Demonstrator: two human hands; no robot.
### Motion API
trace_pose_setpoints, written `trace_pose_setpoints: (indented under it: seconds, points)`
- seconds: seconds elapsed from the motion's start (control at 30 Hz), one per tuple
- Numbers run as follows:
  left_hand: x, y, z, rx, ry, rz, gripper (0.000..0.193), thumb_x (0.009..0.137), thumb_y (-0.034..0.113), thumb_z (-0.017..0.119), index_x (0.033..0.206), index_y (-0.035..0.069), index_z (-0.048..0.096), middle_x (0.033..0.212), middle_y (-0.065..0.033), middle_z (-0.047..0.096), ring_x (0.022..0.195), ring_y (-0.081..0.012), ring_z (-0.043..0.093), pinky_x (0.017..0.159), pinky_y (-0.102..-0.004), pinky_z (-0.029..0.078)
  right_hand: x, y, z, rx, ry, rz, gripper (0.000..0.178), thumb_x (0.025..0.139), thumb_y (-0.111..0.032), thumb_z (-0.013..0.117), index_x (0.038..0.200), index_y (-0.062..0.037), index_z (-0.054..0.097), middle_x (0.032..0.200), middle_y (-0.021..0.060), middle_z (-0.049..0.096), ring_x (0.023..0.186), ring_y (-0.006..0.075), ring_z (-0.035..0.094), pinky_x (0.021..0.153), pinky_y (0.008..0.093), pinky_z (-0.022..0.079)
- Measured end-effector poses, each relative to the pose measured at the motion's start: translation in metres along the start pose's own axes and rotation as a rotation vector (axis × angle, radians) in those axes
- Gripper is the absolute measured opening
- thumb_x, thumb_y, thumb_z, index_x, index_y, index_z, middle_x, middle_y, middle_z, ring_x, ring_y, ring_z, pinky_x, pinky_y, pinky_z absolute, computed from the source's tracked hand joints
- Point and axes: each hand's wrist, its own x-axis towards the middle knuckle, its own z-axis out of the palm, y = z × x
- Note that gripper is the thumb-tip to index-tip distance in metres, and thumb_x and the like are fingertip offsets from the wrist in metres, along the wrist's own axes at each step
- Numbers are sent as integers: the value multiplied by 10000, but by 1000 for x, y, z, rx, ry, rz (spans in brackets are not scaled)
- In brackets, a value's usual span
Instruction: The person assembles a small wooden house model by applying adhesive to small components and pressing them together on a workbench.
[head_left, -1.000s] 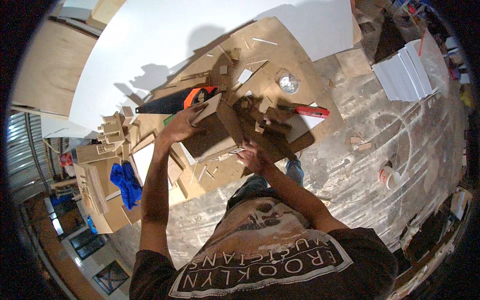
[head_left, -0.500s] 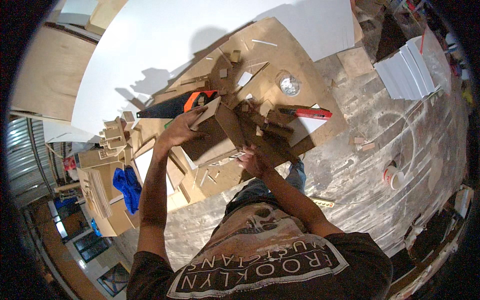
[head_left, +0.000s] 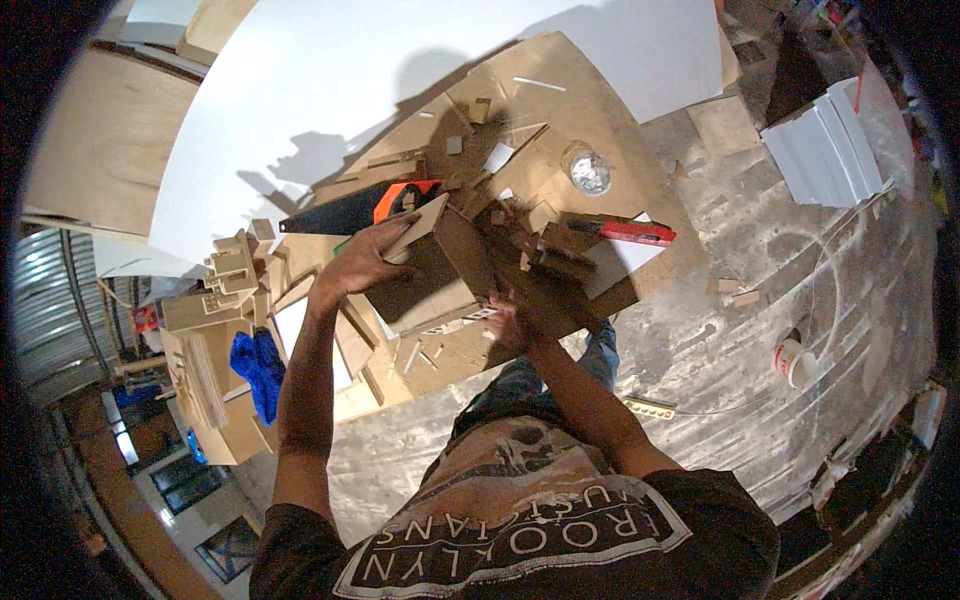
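The person's left hand has its fingers wrapped over the edge of a wooden box, which is above the desk near an orange-handled saw. Right hand is at the box's near corner, fingers bent, can't really tell if they're gripping.

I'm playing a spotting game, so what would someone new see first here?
Probably the brown box in the middle, with the left hand gripping its left side and the right hand at its near right corner. Just beyond the left hand lies a black-and-orange saw; a red tool lies toward the table's right side, and a bright blue bundle sits off left.
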Motion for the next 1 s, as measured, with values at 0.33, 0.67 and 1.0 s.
trace_pose_setpoints:
  seconds: [0.33, 0.67, 1.0]
  points:
    - [3, -4, 0, 32, -7, -69, 792, 742, 203, 783, 1434, 72, 419, 1458, -157, 444, 1337, -262, 430, 1127, -352, 314, 5, 4, -5, 193, -30, 33, 354, 927, -156, 519, 1275, -218, 504, 946, 5, 556, 856, 180, 467, 789, 405, 348]
    - [8, -3, -3, 7, -16, -12, 816, 724, 232, 797, 1426, 51, 425, 1442, -170, 459, 1334, -276, 436, 1128, -359, 316, 21, 20, -23, 443, -34, 98, 548, 887, -66, 579, 1392, -198, 410, 917, 26, 553, 667, 150, 470, 569, 336, 417]
    - [-8, 1, -3, 55, -5, 34, 840, 722, 263, 785, 1431, 27, 402, 1425, -206, 461, 1316, -301, 453, 1120, -372, 333, 25, 39, -33, -609, -327, -276, 668, 868, -26, 569, 1477, -131, 316, 1155, 65, 561, 706, 162, 527, 626, 343, 483]
